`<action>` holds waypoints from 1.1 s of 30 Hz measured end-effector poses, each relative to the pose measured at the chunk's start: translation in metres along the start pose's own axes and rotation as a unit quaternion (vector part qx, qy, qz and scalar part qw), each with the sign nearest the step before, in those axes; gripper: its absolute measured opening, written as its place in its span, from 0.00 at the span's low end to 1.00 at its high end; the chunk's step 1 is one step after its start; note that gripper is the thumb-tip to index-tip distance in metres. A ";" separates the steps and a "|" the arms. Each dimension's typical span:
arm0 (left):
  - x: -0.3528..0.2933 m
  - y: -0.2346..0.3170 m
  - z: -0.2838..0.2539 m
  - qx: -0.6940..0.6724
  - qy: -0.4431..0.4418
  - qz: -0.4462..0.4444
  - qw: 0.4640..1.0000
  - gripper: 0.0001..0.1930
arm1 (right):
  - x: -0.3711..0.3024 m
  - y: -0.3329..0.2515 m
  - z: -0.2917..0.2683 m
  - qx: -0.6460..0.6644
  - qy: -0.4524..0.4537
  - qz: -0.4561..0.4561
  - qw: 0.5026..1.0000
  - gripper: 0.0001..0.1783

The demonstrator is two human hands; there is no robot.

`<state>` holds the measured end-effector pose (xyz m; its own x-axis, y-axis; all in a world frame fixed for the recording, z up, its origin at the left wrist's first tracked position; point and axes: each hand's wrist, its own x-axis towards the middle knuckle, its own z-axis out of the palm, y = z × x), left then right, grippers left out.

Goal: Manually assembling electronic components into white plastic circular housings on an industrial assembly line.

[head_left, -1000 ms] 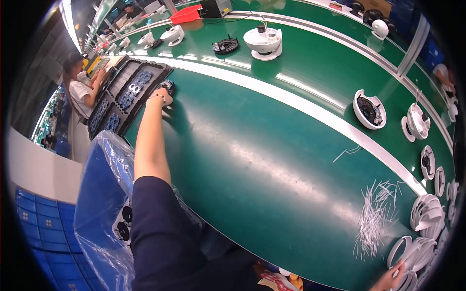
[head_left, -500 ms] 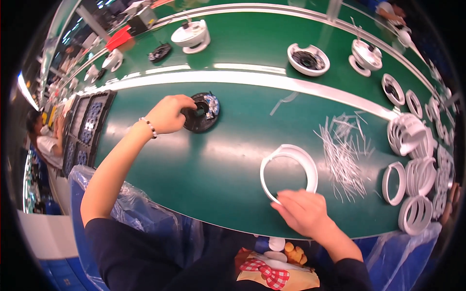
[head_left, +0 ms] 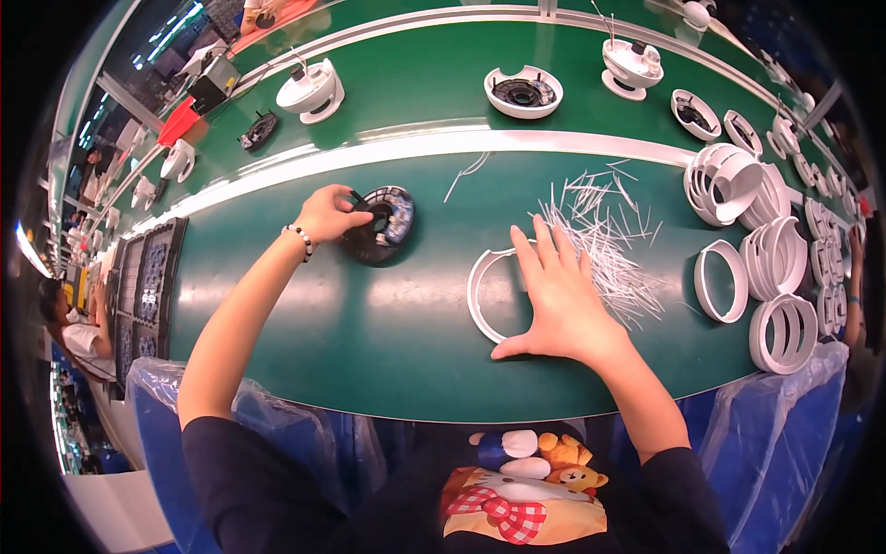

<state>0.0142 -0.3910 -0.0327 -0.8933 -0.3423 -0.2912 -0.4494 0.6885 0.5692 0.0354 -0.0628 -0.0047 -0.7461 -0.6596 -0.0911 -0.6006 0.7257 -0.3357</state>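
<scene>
In the head view, the person's left hand (head_left: pixel 330 214) has its thumb and fingers drawn in at the left edge of a black round part (head_left: pixel 374 249) and seems to hold it there; the hand hides the exact contact. The part is left of the middle of the green table (head_left: pixel 415 369), and whether its underside rests on the surface cannot be told. It looks like stiff moulded plastic, probably fairly light and a little slick. The blue circuit board (head_left: pixel 401 212) curving along its right side is likely the fragile portion, so the bare black rim is the better place to grip, with fingers kept off the components.

The right hand (head_left: pixel 565 300) is spread wide, thumb well apart from the fingers, over a white ring (head_left: pixel 473 295) on the table, and is closed around nothing; whether it touches the ring cannot be told. The ring looks thin-walled, light and smooth, likely to slide or flex slightly if squeezed, so an even hold on opposite sides of its band suits it. Loose white strips (head_left: pixel 618 277) lie just beside that hand.
</scene>
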 end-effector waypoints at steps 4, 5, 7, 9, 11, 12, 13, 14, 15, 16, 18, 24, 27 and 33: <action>0.006 0.016 0.003 -0.110 -0.051 -0.005 0.993 0.19 | -0.002 0.004 0.005 0.063 0.019 -0.041 0.997 0.61; 0.004 0.024 0.003 -0.159 -0.077 -0.007 0.984 0.16 | -0.002 0.004 0.005 0.073 0.027 -0.065 0.995 0.59; -0.006 0.056 0.009 -0.254 -0.055 0.019 0.966 0.10 | 0.000 0.012 0.005 0.128 0.137 -0.075 0.979 0.58; -0.011 0.079 0.011 -0.314 -0.065 0.075 0.944 0.10 | 0.010 0.020 0.004 0.236 0.236 -0.048 0.941 0.60; -0.019 0.103 0.024 -0.366 -0.065 0.121 0.920 0.09 | 0.021 0.023 -0.002 0.380 0.269 -0.001 0.885 0.61; -0.021 0.110 0.037 -0.391 -0.077 0.143 0.906 0.09 | 0.030 0.027 0.002 0.427 0.305 0.000 0.851 0.62; -0.024 0.115 0.051 -0.417 -0.096 0.142 0.893 0.11 | 0.037 0.030 0.006 0.417 0.337 -0.007 0.844 0.62; -0.029 0.123 0.067 -0.420 -0.090 0.156 0.889 0.12 | 0.040 0.033 0.007 0.421 0.332 -0.015 0.844 0.63; -0.037 0.128 0.080 -0.425 -0.088 0.167 0.885 0.16 | 0.042 0.033 0.011 0.445 0.323 -0.050 0.834 0.61; -0.041 0.128 0.090 -0.481 -0.105 0.153 0.857 0.18 | 0.037 0.026 0.008 0.431 0.312 -0.040 0.846 0.61; -0.056 0.127 0.097 -0.680 -0.251 0.123 0.678 0.23 | 0.027 0.030 0.006 0.358 0.317 -0.015 0.878 0.62; -0.059 0.105 0.114 -0.766 -0.340 0.036 0.545 0.25 | 0.027 0.024 0.013 0.302 0.249 -0.086 0.916 0.64; -0.052 0.102 0.114 -0.768 -0.370 0.053 0.519 0.25 | 0.030 0.025 0.013 0.282 0.241 -0.100 0.923 0.65; -0.050 0.098 0.124 -0.773 -0.336 0.068 0.534 0.22 | 0.031 0.020 0.015 0.191 0.244 -0.118 0.944 0.63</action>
<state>0.0155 -0.2270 -0.0582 -0.9481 0.3074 -0.0816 -0.3122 -0.8503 0.4237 0.0045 -0.0719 -0.0286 -0.7041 -0.5580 0.4392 -0.6886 0.3858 -0.6140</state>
